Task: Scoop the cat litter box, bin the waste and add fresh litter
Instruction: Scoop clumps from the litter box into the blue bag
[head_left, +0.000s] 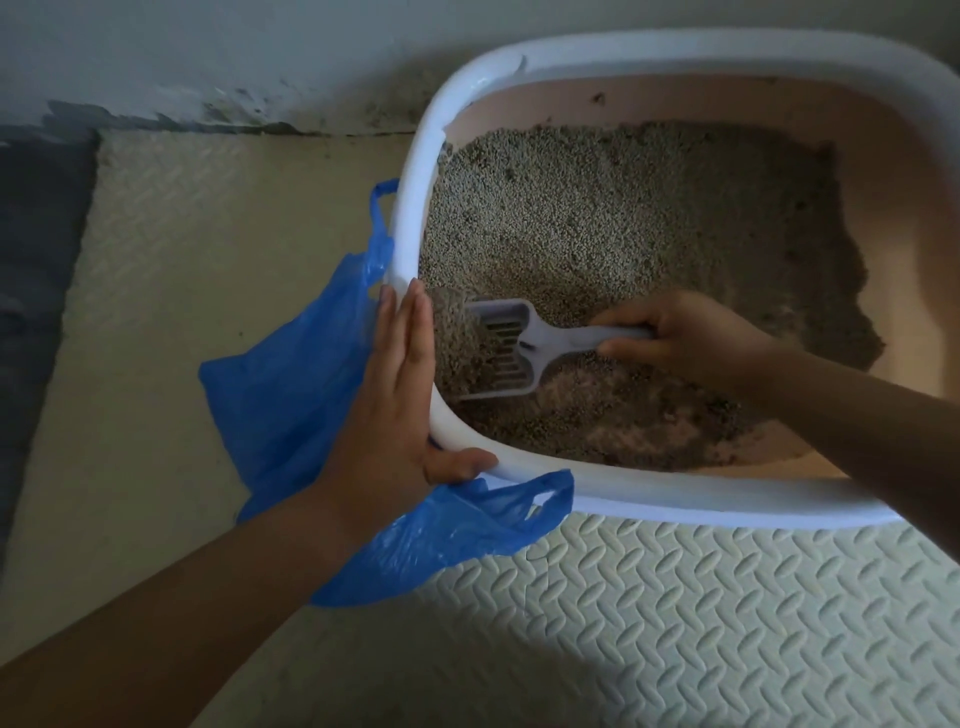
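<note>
Scooping in the near-left corner of the litter box (519, 67), set on a ribbed floor mat (675, 623).
Right hand (680, 338) curled round the handle of the grey slotted scoop (498, 348), blade down in the litter (597, 218). Left hand (389, 395) flat against the white rim, fingers straight and together. Blue plastic bag (280, 384) crumpled beneath that hand, outside the box.

Litter box (411, 208) running off the right edge. Left hand (400, 395) covering part of blue bag (280, 384). Right hand (691, 338) hiding handle end of scoop (498, 348).
</note>
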